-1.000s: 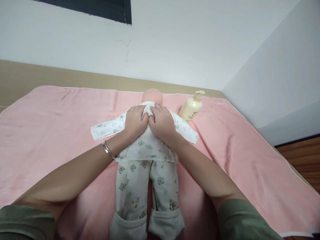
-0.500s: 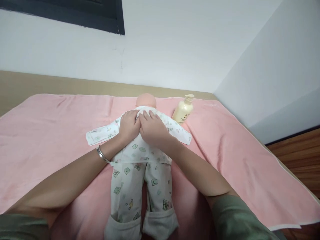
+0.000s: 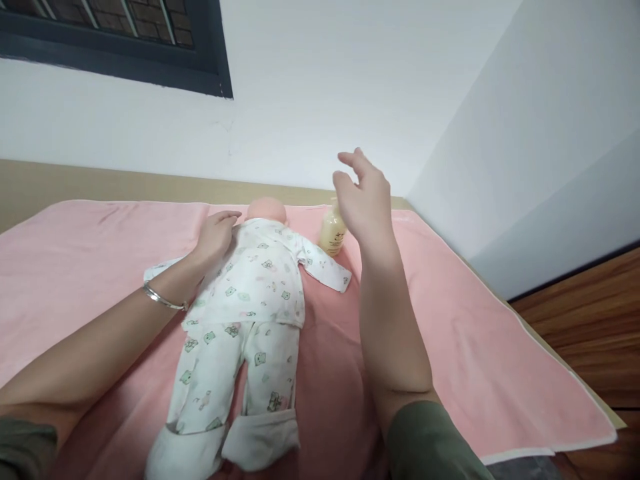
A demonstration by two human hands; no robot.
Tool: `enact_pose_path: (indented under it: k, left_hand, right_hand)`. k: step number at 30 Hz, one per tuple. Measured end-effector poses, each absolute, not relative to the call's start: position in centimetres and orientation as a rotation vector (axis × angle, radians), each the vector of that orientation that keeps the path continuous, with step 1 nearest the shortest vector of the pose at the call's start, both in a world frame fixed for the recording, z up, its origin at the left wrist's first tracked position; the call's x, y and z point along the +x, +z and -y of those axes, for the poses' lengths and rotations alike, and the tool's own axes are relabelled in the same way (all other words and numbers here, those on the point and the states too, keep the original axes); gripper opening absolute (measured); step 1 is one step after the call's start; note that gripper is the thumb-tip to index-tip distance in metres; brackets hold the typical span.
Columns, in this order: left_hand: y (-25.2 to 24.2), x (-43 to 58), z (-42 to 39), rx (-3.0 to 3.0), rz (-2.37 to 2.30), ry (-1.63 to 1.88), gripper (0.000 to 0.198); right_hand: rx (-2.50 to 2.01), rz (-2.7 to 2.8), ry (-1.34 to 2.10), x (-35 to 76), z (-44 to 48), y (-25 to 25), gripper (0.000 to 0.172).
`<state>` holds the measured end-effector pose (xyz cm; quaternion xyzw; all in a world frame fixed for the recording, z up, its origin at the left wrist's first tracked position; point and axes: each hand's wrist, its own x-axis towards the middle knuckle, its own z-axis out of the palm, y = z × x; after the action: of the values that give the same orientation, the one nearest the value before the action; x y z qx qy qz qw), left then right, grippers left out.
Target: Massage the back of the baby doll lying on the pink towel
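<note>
A baby doll [image 3: 260, 280] in a white top and trousers with small green prints lies stretched out, its bald head at the far end. My left hand [image 3: 216, 237] rests, fingers extended, along the doll's left shoulder and upper side. Raised in the air, my right hand [image 3: 364, 193] has its fingers apart and curved, with nothing in them. Behind and left of that hand stands a pale yellow pump bottle [image 3: 331, 233], close to the doll's right sleeve; its pump top is mostly covered by my hand.
A pink cloth [image 3: 475, 320] with a white edge lies under the doll and bottle. Beyond it runs a strip of tan surface [image 3: 100, 179] against a white wall. A dark-framed window [image 3: 215, 60] is at the upper left, wooden panelling [image 3: 590, 313] at the right.
My right hand has come off the doll's back and risen to the right, over the bottle. My left hand has shifted to the doll's left shoulder. The camera view has turned slightly.
</note>
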<state>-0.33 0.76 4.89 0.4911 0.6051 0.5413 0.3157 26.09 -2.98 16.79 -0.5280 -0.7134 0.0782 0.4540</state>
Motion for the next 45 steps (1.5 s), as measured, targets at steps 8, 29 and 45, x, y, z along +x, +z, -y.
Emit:
enact_pose_path:
  k: [8, 29, 45]
  left_hand:
    - [11.6, 7.9, -1.2, 0.998, -1.027, 1.378, 0.041]
    - [14.3, 15.8, -3.7, 0.341, -0.578, 1.169, 0.055]
    - [13.0, 14.2, -4.2, 0.250, -0.537, 1.093, 0.052]
  right_hand:
    - [-1.506, 1.658, 0.212, 28.0, -0.2, 16.1, 0.062]
    - [-1.663, 1.921, 0.035, 25.9, -4.3, 11.4, 0.054]
    - [-1.883, 1.826, -0.128, 24.3, -4.2, 11.7, 0.057]
